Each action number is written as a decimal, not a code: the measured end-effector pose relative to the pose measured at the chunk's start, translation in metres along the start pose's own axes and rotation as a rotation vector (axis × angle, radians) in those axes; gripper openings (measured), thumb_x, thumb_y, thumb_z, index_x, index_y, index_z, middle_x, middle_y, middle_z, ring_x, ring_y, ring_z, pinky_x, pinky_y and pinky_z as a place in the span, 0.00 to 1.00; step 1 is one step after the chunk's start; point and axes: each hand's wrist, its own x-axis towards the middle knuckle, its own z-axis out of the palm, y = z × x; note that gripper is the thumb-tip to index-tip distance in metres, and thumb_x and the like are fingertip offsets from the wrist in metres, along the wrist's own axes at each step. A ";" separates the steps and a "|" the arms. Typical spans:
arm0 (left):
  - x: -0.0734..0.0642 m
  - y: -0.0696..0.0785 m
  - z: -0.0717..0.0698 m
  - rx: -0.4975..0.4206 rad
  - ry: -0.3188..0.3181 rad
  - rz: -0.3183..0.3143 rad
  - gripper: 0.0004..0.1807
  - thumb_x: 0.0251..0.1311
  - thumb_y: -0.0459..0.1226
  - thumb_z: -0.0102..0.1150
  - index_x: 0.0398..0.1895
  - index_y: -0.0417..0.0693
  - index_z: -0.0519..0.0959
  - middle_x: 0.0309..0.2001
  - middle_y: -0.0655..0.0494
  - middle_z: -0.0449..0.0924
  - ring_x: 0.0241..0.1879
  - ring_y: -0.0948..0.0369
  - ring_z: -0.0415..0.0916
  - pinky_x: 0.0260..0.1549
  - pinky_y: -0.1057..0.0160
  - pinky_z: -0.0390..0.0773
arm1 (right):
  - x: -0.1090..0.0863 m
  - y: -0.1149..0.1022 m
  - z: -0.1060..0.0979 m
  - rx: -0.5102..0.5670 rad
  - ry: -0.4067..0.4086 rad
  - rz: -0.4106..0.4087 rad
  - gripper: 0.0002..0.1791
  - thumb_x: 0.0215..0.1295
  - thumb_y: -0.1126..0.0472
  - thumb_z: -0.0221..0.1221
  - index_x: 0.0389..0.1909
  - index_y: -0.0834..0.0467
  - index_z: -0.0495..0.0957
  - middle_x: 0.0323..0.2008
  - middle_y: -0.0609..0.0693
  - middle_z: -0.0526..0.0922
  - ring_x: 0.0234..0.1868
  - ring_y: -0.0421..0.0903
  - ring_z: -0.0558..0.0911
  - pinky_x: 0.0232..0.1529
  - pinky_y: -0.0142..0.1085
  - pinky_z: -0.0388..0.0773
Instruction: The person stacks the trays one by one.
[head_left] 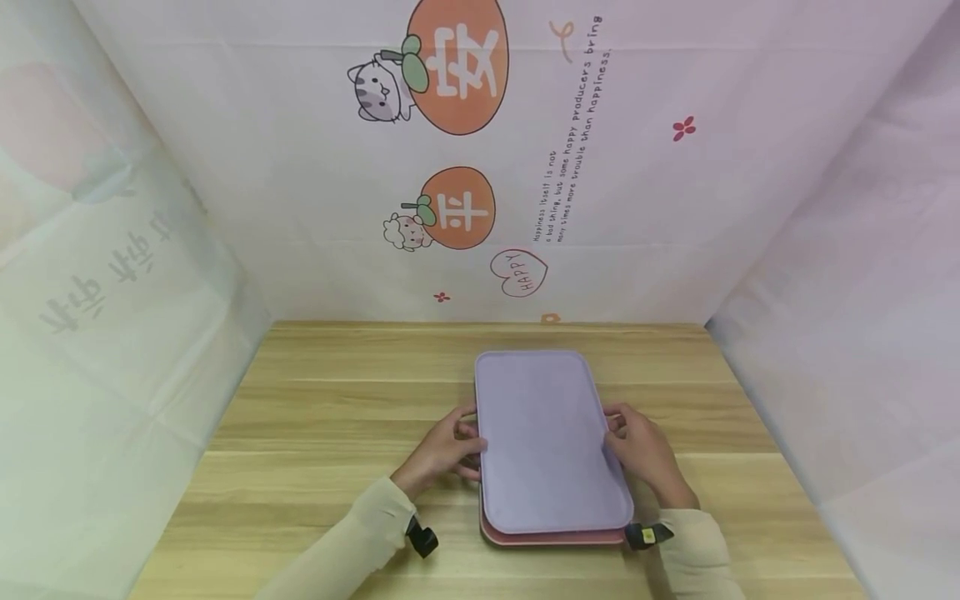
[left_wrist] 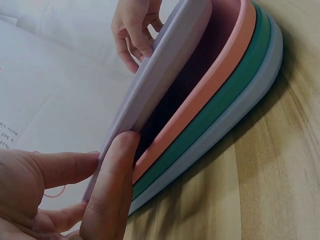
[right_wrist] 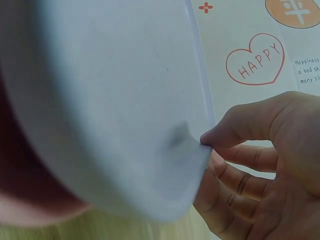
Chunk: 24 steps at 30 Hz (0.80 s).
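Note:
A lavender rectangular tray (head_left: 551, 442) with rounded corners and a low raised rim lies at the top of a stack. My left hand (head_left: 448, 448) pinches its left rim between thumb and fingers. On the opposite side my right hand (head_left: 647, 450) pinches the right rim, thumb on top. The left wrist view shows the lavender tray raised at a slant, with a dark gap below it. Under that gap are a coral-pink tray (left_wrist: 220, 70), a green tray (left_wrist: 262, 32) and a pale blue-grey tray (left_wrist: 274, 52), nested together.
The stack stands on a wood-grain table (head_left: 337, 417). White cloth walls (head_left: 300, 167) printed with cartoon fruit and lettering enclose the back and both sides. Black straps with small devices (head_left: 422, 537) sit at both wrists, over light sleeves.

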 end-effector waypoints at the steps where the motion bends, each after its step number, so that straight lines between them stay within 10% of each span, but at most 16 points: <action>1: 0.000 -0.001 0.000 -0.003 0.000 -0.002 0.41 0.70 0.27 0.65 0.84 0.40 0.61 0.53 0.40 0.74 0.35 0.52 0.88 0.35 0.51 0.94 | 0.000 0.000 0.000 -0.007 0.001 -0.004 0.27 0.66 0.68 0.61 0.66 0.67 0.78 0.45 0.59 0.87 0.41 0.51 0.87 0.32 0.36 0.84; 24: -0.003 -0.002 0.002 0.022 0.005 0.012 0.41 0.68 0.24 0.65 0.84 0.40 0.63 0.48 0.43 0.75 0.36 0.52 0.86 0.32 0.53 0.94 | -0.006 0.000 0.003 -0.038 -0.007 0.000 0.27 0.65 0.67 0.62 0.66 0.66 0.78 0.45 0.57 0.86 0.39 0.48 0.83 0.33 0.38 0.81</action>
